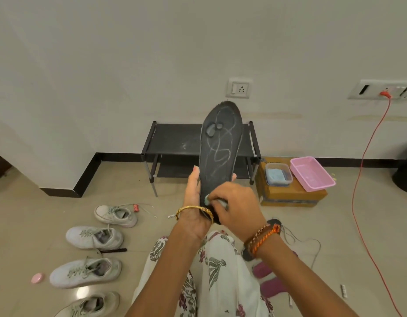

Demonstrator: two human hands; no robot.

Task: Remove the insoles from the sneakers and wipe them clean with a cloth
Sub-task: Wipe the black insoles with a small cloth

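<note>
Nearest the lens are two bare forearms reaching out over a lap in white floral-print cloth (220,271). The left hand (194,202), with a gold bangle (193,210) at the wrist, wraps thumb and fingers round the heel end of a dark insole (220,143) and holds it upright, toe end up, underside facing the camera. The right hand (234,202), with braided orange and brown bands (263,236) on its wrist, has its fingers curled round a small grey-and-teal wad, seemingly the cloth (215,200), pressed to the insole's heel just beside the left palm; most of it is hidden by the fingers.

The insole's surface is charcoal, looped with pale squiggly lines and two grey patches near the toe; its rim looks a little frayed at the top.

Left of the left hand, four white sneakers (95,237) lie in a line on the beige tiled floor (49,213), well apart from the insole. Beyond the hands a low black shoe rack (175,138) stands against the white wall (129,53). Right of the right hand, a cardboard box (289,195) carries a clear lidded container (277,173) and a pink tray (312,173) side by side. An orange cable (367,152) hangs from a wall socket (385,89) down to the floor, far to the right.
</note>
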